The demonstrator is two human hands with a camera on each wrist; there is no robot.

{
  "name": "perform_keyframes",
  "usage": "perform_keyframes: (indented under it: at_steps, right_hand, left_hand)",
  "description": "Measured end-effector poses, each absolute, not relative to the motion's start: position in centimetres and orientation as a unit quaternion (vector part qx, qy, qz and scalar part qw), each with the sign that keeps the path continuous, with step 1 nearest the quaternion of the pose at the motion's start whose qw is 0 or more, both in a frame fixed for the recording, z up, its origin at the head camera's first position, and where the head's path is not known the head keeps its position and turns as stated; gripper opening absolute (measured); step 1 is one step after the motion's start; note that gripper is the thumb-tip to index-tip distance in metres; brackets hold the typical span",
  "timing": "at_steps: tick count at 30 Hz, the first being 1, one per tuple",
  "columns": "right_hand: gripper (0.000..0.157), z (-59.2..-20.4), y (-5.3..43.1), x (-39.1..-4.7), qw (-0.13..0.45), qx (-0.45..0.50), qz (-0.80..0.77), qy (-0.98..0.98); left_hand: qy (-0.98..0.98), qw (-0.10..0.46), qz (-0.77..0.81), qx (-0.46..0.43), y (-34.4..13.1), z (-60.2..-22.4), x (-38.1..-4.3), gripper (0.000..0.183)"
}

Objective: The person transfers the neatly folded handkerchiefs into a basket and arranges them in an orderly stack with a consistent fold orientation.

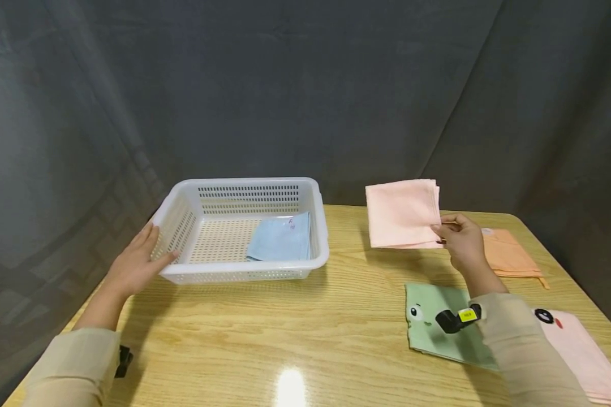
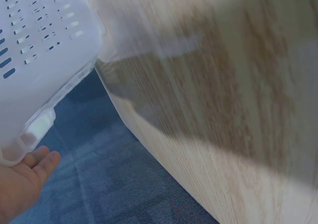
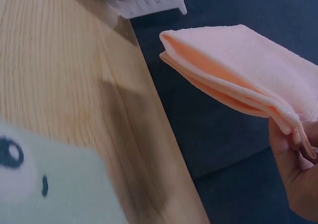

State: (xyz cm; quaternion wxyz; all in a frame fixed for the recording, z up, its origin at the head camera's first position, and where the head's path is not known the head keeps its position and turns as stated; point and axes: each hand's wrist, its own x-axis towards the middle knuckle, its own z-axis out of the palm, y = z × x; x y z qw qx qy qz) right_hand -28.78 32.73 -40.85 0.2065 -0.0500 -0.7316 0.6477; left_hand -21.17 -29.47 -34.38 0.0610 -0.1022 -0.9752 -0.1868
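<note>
A folded light pink towel (image 1: 403,213) is held up above the table's back right part. My right hand (image 1: 460,240) pinches it by its right edge between thumb and fingers; its folded layers and a small loop show in the right wrist view. At the left, a white plastic basket (image 1: 244,270) with slotted walls stands near the back of the table. My left hand (image 1: 138,261) rests on its left rim, fingers fairly straight. Inside the basket, toward its right end, lies a folded light blue towel (image 1: 280,238).
On the right side of the wooden table (image 1: 234,339) lie a green towel (image 1: 438,333) with a printed eye, an orange towel (image 1: 509,254) with a loop, and another pink towel (image 1: 577,345) at the front right. A dark curtain (image 1: 305,90) hangs behind the table.
</note>
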Motion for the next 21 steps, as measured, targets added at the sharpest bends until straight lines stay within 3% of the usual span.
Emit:
perform_keyframes:
  at_steps: [7, 14, 21]
  right_hand:
    - [0.01, -34.1, 26.2, -23.9, 0.201, -0.059, 0.657, -0.724]
    - [0.013, -36.3, 27.4, -26.1, 0.212, -0.014, 0.69, -0.692]
    - [0.018, -33.5, 24.4, -24.5, 0.219, -0.011, 0.689, -0.691]
  left_hand:
    - [-0.975, 0.059, -0.186, -0.103, -29.5, -34.2, -21.1, 0.079]
    - [-0.976, 0.057, -0.186, -0.101, -29.3, -34.3, -21.0, 0.079]
    - [-0.976, 0.059, -0.185, -0.102, -29.3, -34.3, -20.9, 0.078]
